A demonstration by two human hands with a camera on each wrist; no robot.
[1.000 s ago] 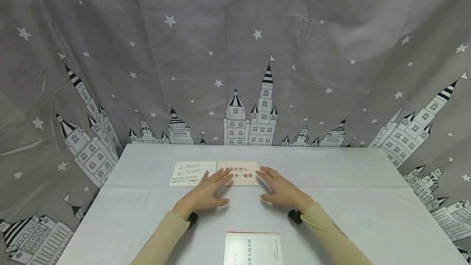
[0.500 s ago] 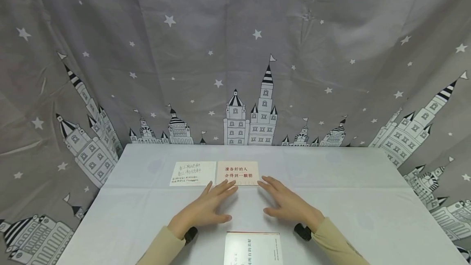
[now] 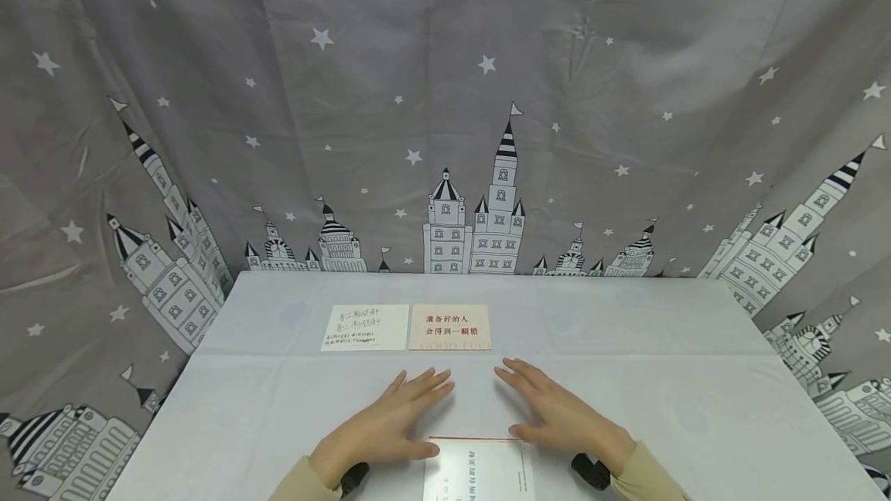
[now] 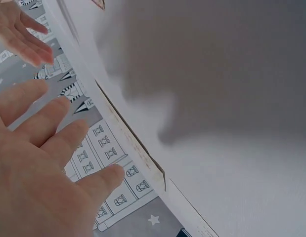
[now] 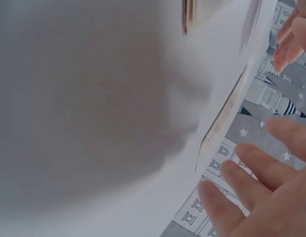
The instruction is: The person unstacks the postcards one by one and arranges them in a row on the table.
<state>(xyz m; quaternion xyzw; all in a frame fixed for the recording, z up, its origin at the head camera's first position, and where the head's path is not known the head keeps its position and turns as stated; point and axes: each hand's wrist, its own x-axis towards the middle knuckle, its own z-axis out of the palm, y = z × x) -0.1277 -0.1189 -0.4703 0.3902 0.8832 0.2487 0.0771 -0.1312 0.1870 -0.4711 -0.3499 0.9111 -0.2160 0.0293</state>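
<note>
Two cards lie side by side at the back middle of the white table. The left one is a white card (image 3: 365,328) with handwriting; beside it is a cream card (image 3: 450,327) with red printed characters. At the front edge of the head view lies a white book (image 3: 479,472) with a thin red edge, partly cut off. My left hand (image 3: 390,424) hovers at the book's left, fingers spread, thumb near its top left corner. To the right, my right hand (image 3: 560,420) holds nothing, fingers extended and thumb over the book's top right corner.
A grey curtain (image 3: 473,99) with castles and stars hangs behind the table (image 3: 626,331) and along both sides. Black wrist devices sit at both cuffs, such as the right device (image 3: 591,472).
Both hands have drawn back from the cards toward the front of the table and the book. The cream card, partly covered before, now shows fully. The cards and book stay in place.
</note>
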